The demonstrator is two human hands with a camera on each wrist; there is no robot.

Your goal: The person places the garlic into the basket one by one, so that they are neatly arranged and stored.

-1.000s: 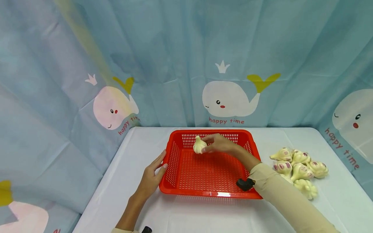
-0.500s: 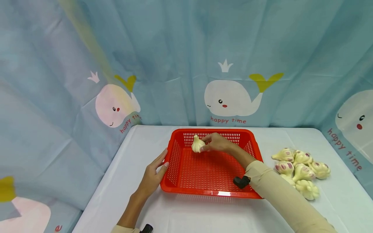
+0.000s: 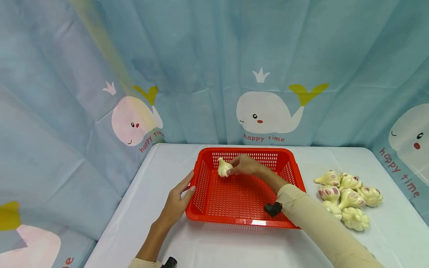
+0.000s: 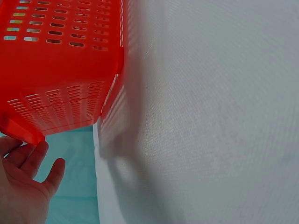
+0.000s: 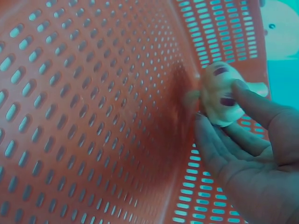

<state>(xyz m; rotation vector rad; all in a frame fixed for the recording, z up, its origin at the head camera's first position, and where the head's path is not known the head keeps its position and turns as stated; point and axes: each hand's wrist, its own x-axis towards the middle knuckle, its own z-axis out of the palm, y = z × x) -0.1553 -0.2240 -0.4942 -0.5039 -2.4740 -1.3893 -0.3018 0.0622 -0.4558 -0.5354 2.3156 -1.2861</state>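
A garlic bulb (image 3: 223,168), pale with purple patches, is pinched between the thumb and fingers of my right hand (image 3: 245,165). It is inside the red plastic basket (image 3: 244,222), towards the back left corner. The right wrist view shows the garlic bulb (image 5: 219,93) low over the perforated floor, its stem pointing away from the floor. My left hand (image 3: 177,199) touches the basket's left rim from outside, fingers nearly straight. In the left wrist view the fingertips of the left hand (image 4: 28,172) rest at the rim of the basket (image 4: 60,65).
Several garlic bulbs (image 3: 350,199) lie in a cluster on the white tabletop (image 3: 234,245), right of the basket. A blue curtain (image 3: 201,67) with whale prints hangs behind the table and along its sides. Black straps or mounts (image 3: 273,209) sit at the wrists.
My right hand has shifted slightly left with the garlic bulb inside the basket. The left hand keeps its place on the rim. The whole head view has drifted a little.
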